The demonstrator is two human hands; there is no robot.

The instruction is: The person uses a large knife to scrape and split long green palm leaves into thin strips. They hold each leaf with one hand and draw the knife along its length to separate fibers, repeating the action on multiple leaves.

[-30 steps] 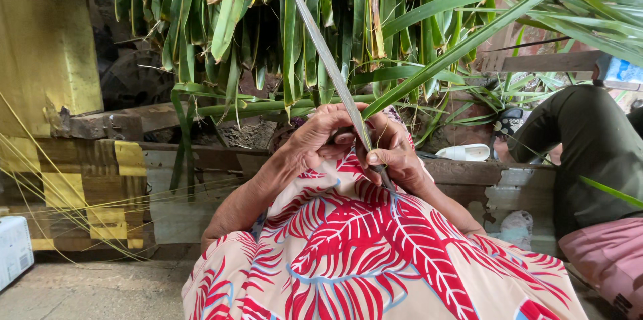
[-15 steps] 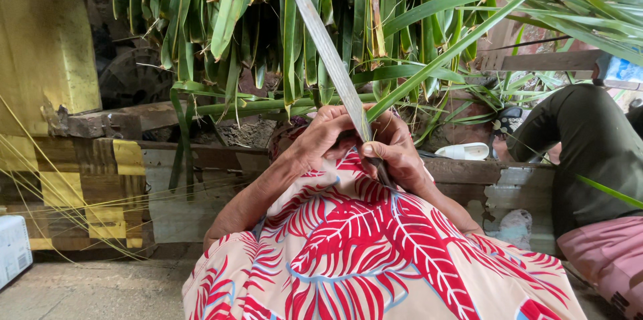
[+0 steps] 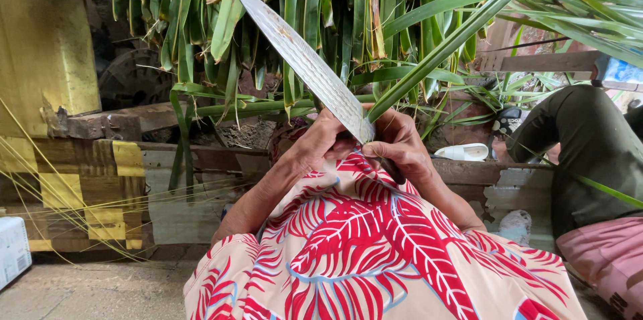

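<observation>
Right hand [image 3: 402,149] closed round dark handle of long grey steel knife [image 3: 305,65]; left hand [image 3: 321,142] pinching stiff, light green palm leaf strip [image 3: 455,35] near blade base. Probably fibrous, sharp-edged; best held low.

Both forearms run up from bottom centre, hands meeting mid-frame, touching. Left hand [image 3: 320,140] curled, knuckles up, fingers bent tight. Right hand [image 3: 400,144] closed in a fist-like grip, thumb pressed fwd beside left fingertips.

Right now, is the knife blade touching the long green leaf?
Touching. The head view shows the knife blade meeting the long green leaf just above the right hand.
</observation>
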